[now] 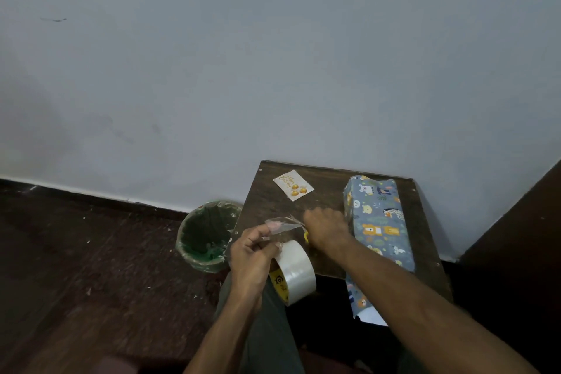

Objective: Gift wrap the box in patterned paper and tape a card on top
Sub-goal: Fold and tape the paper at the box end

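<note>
- Box, wrapped in blue animal-print paper, lies on right side of table, near end overhanging.
- Card flat at table's far left; gold script, unreadable.
- Left hand grips tape roll; core yellow, black logo illegible.
- Right hand pinches tape strip, yellow tool beneath.
- Bin left of table.

Bare table lies open between the card and the hands. The wrapped box blocks the right side; the bin stands, it seems, against the left edge.
</note>
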